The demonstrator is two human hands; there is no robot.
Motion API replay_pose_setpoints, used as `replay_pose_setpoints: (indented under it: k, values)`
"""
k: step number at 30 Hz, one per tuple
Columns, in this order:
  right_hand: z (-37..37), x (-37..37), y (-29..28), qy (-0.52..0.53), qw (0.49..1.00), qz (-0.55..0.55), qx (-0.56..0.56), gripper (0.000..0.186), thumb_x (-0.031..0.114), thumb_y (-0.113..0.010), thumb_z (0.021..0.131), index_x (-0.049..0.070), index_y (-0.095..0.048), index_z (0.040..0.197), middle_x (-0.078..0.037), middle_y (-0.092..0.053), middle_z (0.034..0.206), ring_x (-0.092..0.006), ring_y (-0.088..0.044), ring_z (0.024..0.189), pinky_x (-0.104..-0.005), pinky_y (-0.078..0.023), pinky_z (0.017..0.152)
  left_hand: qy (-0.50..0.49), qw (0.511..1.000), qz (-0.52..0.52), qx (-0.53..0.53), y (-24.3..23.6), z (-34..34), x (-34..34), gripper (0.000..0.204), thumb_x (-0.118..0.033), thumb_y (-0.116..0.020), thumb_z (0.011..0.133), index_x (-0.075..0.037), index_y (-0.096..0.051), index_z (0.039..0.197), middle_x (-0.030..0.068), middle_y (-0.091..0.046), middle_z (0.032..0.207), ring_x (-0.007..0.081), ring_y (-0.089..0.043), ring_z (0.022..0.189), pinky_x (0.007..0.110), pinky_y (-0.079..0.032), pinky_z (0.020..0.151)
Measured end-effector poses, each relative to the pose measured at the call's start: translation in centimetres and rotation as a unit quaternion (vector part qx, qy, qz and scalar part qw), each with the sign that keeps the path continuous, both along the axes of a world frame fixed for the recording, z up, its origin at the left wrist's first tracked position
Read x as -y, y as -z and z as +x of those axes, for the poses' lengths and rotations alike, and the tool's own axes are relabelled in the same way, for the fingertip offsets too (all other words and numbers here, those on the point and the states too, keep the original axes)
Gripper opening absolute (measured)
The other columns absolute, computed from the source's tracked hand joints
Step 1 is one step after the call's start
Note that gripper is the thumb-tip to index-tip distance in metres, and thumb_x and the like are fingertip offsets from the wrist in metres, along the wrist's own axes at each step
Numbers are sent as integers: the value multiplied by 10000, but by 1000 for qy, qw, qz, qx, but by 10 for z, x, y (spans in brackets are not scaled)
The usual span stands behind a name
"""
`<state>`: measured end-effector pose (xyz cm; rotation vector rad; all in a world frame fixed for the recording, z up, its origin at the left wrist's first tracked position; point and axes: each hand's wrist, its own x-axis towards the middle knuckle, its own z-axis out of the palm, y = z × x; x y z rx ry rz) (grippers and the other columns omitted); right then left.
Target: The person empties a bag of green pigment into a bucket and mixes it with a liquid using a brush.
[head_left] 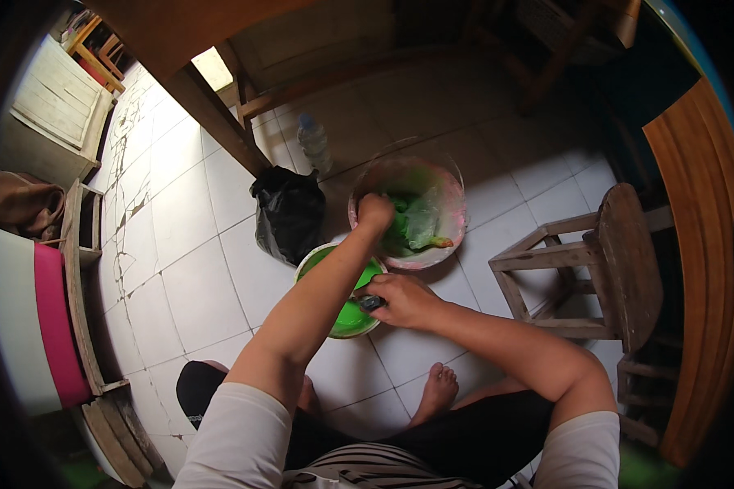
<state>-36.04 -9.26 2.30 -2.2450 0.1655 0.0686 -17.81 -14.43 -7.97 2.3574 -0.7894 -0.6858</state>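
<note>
My left hand reaches into a large pale, paint-smeared bucket, its fingers curled around something I cannot make out amid green material. Inside lie clear plastic and an elongated thing with a yellowish-orange tip. My right hand is closed on a small dark object, perhaps a handle, over a smaller white-rimmed bucket of bright green liquid. My left forearm crosses above this smaller bucket, partly hiding it.
A black plastic bag and a water bottle stand beside the buckets. A wooden stool is at right, with a wooden panel beyond. A table leg rises ahead. Wooden furniture lines the left. My bare foot rests on tiles.
</note>
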Motion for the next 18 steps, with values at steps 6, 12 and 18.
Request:
replay_pose_setpoints:
  k: [6,12,18]
  values:
    - [-2,3,19,2,998,-1,68,300,171,-713,826,95,-710,1116,-130,-671,1028,-323,-657,955,-412,-521,848,43,986,-12,-160,-76,7,-40,472,-369,-573,992,91,-663,1054,175,-726,941,260,-708,864,406,-567,729]
    - [9,2,-12,61,997,-6,51,304,218,-732,858,42,-657,1094,-169,-665,973,-326,-663,839,-405,-529,754,330,940,11,85,-168,74,-137,424,-376,-497,1022,4,-686,1030,128,-711,829,213,-695,756,359,-556,671]
    - [46,-5,-29,-15,984,-177,-7,229,158,-710,834,28,-604,990,-178,-664,979,-356,-660,905,-448,-530,789,279,935,181,-124,-144,103,-202,421,-352,-483,1028,-15,-621,1238,143,-715,961,208,-705,865,345,-594,698]
